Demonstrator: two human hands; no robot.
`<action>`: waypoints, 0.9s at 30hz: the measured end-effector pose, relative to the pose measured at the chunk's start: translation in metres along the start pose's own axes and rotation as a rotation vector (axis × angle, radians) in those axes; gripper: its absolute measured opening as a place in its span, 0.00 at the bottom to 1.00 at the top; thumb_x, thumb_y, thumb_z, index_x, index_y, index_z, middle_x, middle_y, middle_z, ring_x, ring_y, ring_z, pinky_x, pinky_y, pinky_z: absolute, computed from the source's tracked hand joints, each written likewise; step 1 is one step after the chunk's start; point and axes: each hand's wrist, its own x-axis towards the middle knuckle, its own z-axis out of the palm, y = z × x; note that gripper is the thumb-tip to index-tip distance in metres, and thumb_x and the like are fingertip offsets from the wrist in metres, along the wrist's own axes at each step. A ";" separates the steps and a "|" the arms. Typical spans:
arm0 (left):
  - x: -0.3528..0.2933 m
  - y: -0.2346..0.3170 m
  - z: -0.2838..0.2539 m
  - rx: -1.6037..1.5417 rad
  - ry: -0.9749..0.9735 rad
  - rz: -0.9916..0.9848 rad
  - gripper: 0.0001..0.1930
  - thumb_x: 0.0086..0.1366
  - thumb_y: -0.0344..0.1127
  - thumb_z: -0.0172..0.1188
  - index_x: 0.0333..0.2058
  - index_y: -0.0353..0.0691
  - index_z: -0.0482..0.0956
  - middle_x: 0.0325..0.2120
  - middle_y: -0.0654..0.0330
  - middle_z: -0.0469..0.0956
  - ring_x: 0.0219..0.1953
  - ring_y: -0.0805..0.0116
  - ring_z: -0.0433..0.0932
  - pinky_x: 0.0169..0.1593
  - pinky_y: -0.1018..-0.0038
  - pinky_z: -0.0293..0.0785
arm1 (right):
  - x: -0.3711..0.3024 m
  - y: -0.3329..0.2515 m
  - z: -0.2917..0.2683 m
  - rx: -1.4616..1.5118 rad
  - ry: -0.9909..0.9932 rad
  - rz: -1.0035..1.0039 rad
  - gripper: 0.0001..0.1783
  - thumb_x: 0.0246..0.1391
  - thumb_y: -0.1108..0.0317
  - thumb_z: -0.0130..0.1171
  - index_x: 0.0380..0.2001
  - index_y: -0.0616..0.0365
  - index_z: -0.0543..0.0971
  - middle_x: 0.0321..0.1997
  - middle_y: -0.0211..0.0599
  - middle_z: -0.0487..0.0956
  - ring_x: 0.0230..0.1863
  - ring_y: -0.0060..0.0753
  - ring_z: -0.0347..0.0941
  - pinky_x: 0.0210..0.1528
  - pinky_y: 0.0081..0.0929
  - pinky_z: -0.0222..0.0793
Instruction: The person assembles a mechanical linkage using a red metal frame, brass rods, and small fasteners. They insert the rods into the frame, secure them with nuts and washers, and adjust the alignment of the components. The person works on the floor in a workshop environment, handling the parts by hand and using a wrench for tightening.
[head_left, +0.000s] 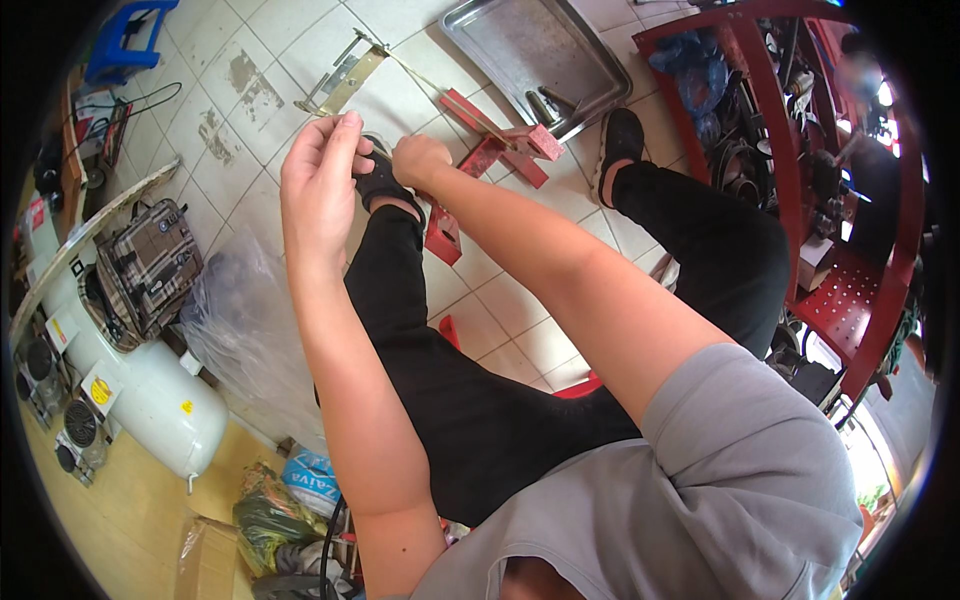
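My left hand (322,185) is raised over the tiled floor, its fingers curled and the thumb pressed toward them; whatever they may pinch is too small to make out. Just right of it, my right hand (422,160) is closed in a fist above my left shoe, and its fingertips are hidden. Close by on the floor stands a red metal frame (520,150) of joined bars, partly behind my right forearm. Beyond my left hand is a metal bracket (352,78) with a thin yellowish strip running from it toward the frame.
A metal tray (470,35) holding dark cylindrical pieces (542,108) lies beyond the frame. Red shelving (785,150) full of parts stands right. Leftward are a blue stool (130,40), plaid bag (150,270), clear plastic bag (245,320) and white tank (160,400).
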 end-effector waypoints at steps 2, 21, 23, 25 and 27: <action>0.000 0.002 0.001 -0.006 0.001 0.005 0.13 0.64 0.44 0.55 0.37 0.39 0.76 0.26 0.68 0.75 0.28 0.81 0.70 0.33 0.83 0.62 | -0.005 0.000 -0.003 0.052 0.010 0.009 0.19 0.50 0.65 0.50 0.42 0.62 0.79 0.46 0.49 0.78 0.48 0.46 0.76 0.47 0.37 0.73; 0.002 0.006 0.014 0.003 0.039 -0.001 0.16 0.62 0.45 0.57 0.35 0.35 0.76 0.26 0.63 0.75 0.27 0.75 0.71 0.35 0.78 0.67 | -0.130 0.090 0.014 0.481 0.237 -0.265 0.11 0.44 0.69 0.51 0.30 0.63 0.76 0.30 0.53 0.78 0.37 0.57 0.75 0.42 0.44 0.70; 0.006 0.000 0.015 0.014 0.025 0.005 0.16 0.62 0.48 0.56 0.36 0.39 0.76 0.26 0.66 0.75 0.28 0.79 0.71 0.33 0.81 0.64 | -0.138 0.101 0.022 0.493 0.169 -0.215 0.08 0.44 0.72 0.51 0.30 0.62 0.75 0.27 0.50 0.77 0.33 0.52 0.74 0.37 0.40 0.69; 0.007 -0.002 0.018 0.025 0.014 0.007 0.16 0.62 0.49 0.56 0.36 0.41 0.77 0.27 0.68 0.75 0.28 0.80 0.72 0.32 0.83 0.62 | -0.141 0.119 0.041 0.464 0.191 -0.279 0.07 0.46 0.72 0.53 0.30 0.63 0.75 0.24 0.45 0.75 0.27 0.42 0.74 0.32 0.32 0.69; 0.007 -0.004 0.019 0.034 0.011 0.002 0.16 0.63 0.49 0.55 0.36 0.42 0.77 0.27 0.68 0.75 0.28 0.80 0.72 0.32 0.83 0.62 | -0.143 0.132 0.057 0.502 0.228 -0.296 0.07 0.45 0.77 0.49 0.29 0.64 0.74 0.23 0.46 0.75 0.27 0.42 0.74 0.33 0.33 0.69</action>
